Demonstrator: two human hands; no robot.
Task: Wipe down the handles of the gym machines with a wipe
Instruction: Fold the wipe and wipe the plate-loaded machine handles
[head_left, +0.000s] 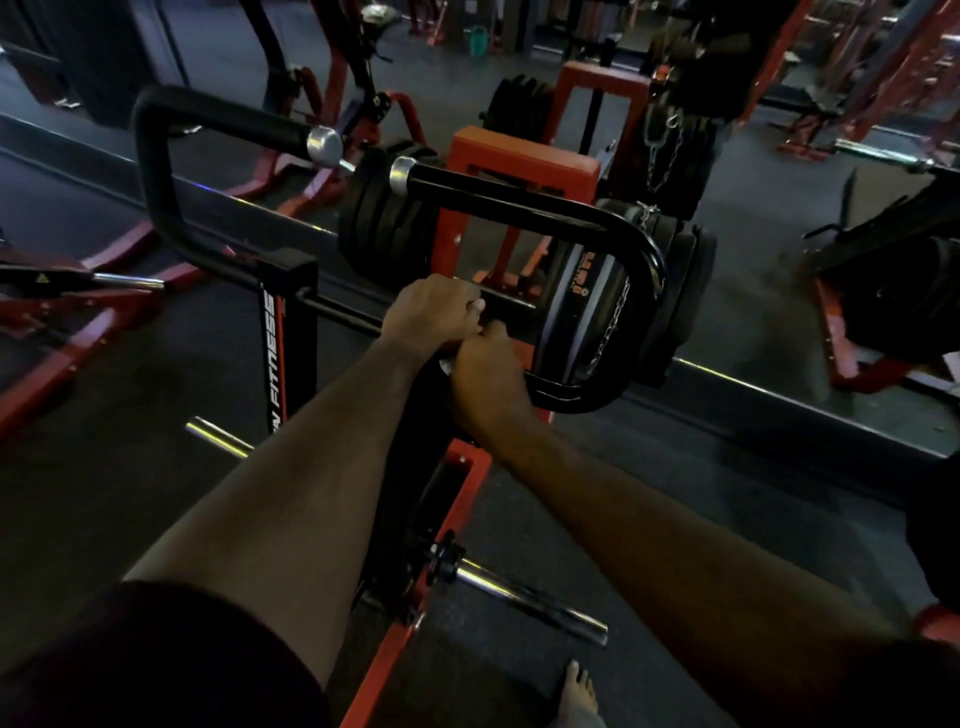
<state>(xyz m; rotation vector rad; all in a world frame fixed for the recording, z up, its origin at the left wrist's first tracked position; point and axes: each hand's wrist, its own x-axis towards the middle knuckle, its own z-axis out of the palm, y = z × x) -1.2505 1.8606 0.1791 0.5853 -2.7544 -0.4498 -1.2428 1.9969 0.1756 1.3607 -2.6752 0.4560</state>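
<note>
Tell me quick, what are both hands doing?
Left hand: curled around the black handle.
Right hand: also gripping that handle; wipe not clearly visible.

The wipe (445, 364) shows only as a small pale bit between the left hand (426, 314) and right hand (485, 376), which cover the near end of the black handle (597, 395), while far machines are blurred.

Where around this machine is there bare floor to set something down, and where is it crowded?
Bare floor lies right of the red frame, before the mirror. Another patch lies left of the black post. It is crowded at the right-side handle, where both hands meet beside weight plates.
</note>
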